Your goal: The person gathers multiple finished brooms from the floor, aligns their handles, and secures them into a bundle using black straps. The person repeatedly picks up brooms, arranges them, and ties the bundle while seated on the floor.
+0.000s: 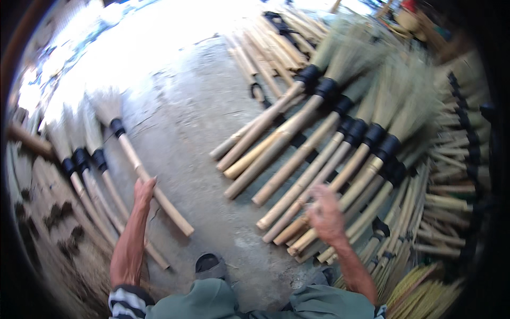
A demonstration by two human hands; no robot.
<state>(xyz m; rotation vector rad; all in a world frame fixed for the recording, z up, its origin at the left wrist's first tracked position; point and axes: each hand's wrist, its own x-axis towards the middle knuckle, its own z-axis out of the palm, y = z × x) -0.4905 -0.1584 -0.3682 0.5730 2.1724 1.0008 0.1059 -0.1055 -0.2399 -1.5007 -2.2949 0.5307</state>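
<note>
My left hand (144, 189) is closed round the bamboo handle of a grass broom (172, 215). Its pale bristles fan out at the far end, above a black binding. Several similar brooms (99, 159) lie just left of it. On the right, my right hand (325, 212) is over the lower handles of a row of grass brooms (281, 194), bristles pointing away to the far right. Motion smears its fingers, so whether it grips or merely touches a handle is unclear.
Beyond the row lie more bamboo handles (273, 45) with black bindings. Stacked brooms (451, 143) fill the right side, with a yellowish bristle bundle (425, 292) near the lower right. Brown bristle bundles (58, 212) lie at the left. Grey concrete floor (183, 117) runs between, with my sandalled foot (210, 264) at the front.
</note>
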